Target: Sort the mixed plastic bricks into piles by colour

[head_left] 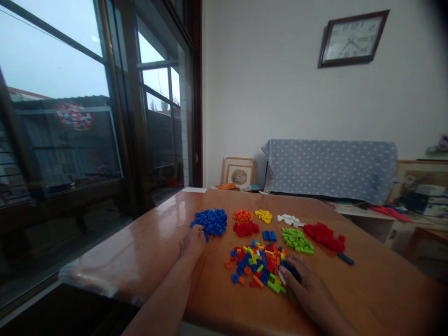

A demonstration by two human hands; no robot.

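Mixed bricks (265, 263) point every way lengthwise; right hand (308, 282) spread, left hand (194, 240): cannot tell

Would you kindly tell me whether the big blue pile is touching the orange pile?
Apart: in the head view, a strip of tabletop shows between the big blue pile and the orange pile.

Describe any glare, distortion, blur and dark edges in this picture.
Head view: pale sheen on the tabletop's left side; wall clock skewed, its numerals soft; right hand slightly soft; fine detail lost in the mixed toy-brick pile; right-hand corners darkened.
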